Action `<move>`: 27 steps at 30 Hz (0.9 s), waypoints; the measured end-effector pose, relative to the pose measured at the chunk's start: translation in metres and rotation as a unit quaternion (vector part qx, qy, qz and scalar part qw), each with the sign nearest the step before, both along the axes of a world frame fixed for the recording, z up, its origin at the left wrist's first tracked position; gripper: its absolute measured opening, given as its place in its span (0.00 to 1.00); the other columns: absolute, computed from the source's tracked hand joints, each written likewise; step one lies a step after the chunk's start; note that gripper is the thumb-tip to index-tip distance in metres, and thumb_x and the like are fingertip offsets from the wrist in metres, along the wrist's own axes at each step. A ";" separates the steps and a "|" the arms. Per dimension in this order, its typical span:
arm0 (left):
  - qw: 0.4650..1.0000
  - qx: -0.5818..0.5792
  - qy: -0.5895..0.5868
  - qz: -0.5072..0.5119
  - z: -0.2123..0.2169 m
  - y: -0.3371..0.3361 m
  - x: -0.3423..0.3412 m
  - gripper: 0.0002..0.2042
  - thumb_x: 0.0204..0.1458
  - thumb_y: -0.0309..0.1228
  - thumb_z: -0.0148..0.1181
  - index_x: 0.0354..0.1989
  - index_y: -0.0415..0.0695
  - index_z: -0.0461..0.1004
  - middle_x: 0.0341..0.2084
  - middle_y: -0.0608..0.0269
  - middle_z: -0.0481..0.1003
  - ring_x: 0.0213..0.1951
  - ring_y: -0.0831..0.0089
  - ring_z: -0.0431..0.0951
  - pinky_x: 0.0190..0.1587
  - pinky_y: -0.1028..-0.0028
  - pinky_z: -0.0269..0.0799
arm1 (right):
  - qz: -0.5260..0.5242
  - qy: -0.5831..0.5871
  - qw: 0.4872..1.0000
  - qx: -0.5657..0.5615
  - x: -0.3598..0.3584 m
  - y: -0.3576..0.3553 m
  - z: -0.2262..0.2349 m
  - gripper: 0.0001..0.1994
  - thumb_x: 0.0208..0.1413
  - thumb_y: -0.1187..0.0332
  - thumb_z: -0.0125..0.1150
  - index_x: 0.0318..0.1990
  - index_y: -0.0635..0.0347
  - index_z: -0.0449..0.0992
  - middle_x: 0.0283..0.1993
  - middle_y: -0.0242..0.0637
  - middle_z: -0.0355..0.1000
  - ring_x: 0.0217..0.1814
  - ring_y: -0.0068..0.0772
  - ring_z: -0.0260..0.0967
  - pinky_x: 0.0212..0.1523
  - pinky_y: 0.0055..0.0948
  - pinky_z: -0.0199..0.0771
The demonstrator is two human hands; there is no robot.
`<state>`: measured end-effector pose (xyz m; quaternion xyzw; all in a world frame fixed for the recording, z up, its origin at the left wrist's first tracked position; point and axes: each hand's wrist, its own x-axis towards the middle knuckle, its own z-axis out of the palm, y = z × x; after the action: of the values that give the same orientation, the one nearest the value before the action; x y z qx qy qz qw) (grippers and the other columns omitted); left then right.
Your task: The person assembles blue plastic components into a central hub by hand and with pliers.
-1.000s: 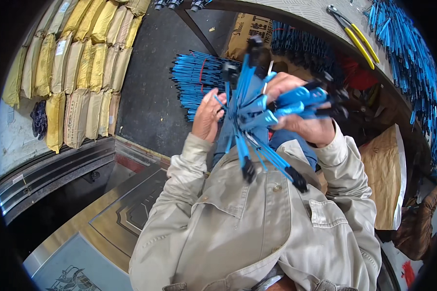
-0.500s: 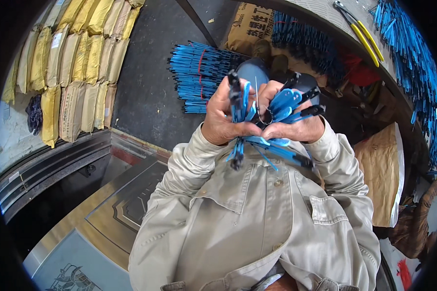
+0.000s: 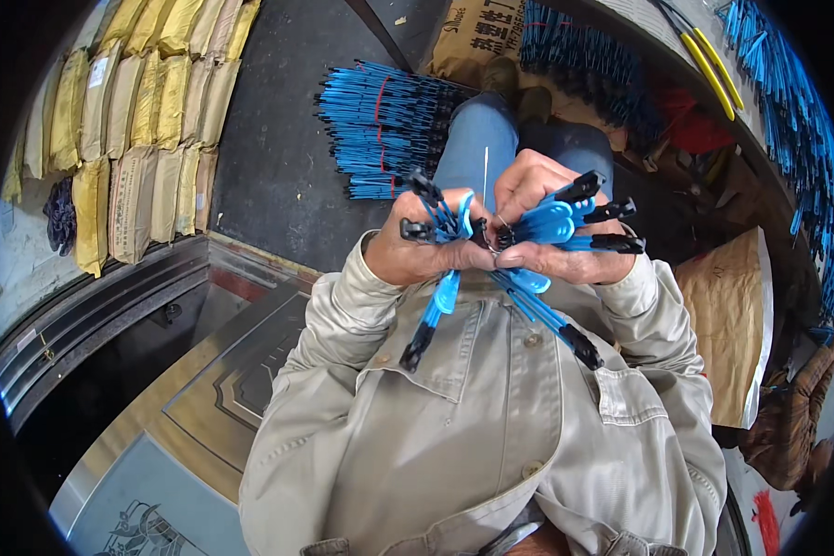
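Both my hands hold a splayed cluster of slender blue rods [image 3: 549, 224] with black ends in front of my chest. My left hand [image 3: 419, 256] is closed on the left side of the cluster, its thumb at the middle. From the right, my right hand [image 3: 526, 183] pinches with thumb and curled fingers. Between the thumbs is a dark hub with a thin metal wire [image 3: 486, 171] whose straight end sticks up past my fingers. The rods fan out in several groups, to both sides and down toward my jacket. How the wire is fastened is hidden by the fingers.
Tied stacks of blue rods [image 3: 380, 130] lie on the dark floor ahead. At upper right, more blue rods [image 3: 788, 130] and yellow-handled pliers [image 3: 712, 69] lie on a table. Wrapped yellow and brown packages [image 3: 134, 102] are stacked at far left. Brown paper [image 3: 727, 324] is at right.
The rod cluster has turned and spread in my hands, its lower groups now hanging farther down. My right fingers have shifted near the wire. The whole view has shifted slightly.
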<state>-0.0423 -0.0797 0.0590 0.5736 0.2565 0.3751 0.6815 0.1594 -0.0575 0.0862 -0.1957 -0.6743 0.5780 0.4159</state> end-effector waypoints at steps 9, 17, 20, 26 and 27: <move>0.998 -0.043 -0.020 -0.051 0.006 0.005 -0.005 0.18 0.53 0.44 0.55 0.26 0.38 0.71 0.20 0.63 0.73 0.23 0.78 0.73 0.26 0.78 0.69 | 0.029 -0.028 0.995 0.094 -0.002 -0.002 0.002 0.14 0.38 0.69 0.71 0.29 0.61 0.69 0.29 0.36 0.68 0.31 0.36 0.68 0.32 0.29 0.67; 0.996 -0.039 -0.019 -0.084 0.007 0.010 -0.008 0.19 0.53 0.44 0.54 0.23 0.38 0.70 0.21 0.60 0.72 0.24 0.74 0.74 0.26 0.76 0.70 | 0.026 -0.045 0.991 0.122 0.001 -0.001 0.002 0.14 0.38 0.69 0.71 0.29 0.61 0.71 0.29 0.35 0.72 0.30 0.35 0.70 0.30 0.30 0.67; 0.995 -0.030 -0.045 -0.089 0.001 0.017 -0.010 0.17 0.51 0.41 0.58 0.22 0.38 0.70 0.21 0.60 0.71 0.24 0.73 0.73 0.27 0.76 0.69 | 0.017 -0.051 0.996 0.070 0.010 0.005 -0.004 0.13 0.39 0.69 0.71 0.29 0.62 0.72 0.30 0.36 0.73 0.30 0.34 0.71 0.31 0.29 0.68; 0.987 0.062 -0.080 -0.127 0.002 0.038 -0.003 0.12 0.43 0.32 0.67 0.22 0.39 0.70 0.22 0.59 0.71 0.26 0.72 0.72 0.28 0.75 0.66 | -0.034 -0.062 0.995 -0.074 0.018 0.010 0.004 0.09 0.42 0.72 0.68 0.29 0.63 0.73 0.32 0.40 0.74 0.33 0.31 0.72 0.35 0.28 0.71; 0.991 0.077 -0.055 -0.090 0.005 0.039 0.002 0.11 0.40 0.29 0.68 0.22 0.39 0.69 0.23 0.59 0.71 0.26 0.72 0.71 0.28 0.76 0.65 | -0.045 -0.070 0.995 -0.053 0.022 0.015 0.003 0.09 0.42 0.72 0.68 0.29 0.63 0.73 0.32 0.40 0.74 0.33 0.31 0.72 0.35 0.28 0.71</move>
<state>-0.0405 -0.0407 0.0643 0.6240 0.1364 0.3615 0.6792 0.1819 -0.0421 0.0897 -0.2878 -0.6604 0.5786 0.3824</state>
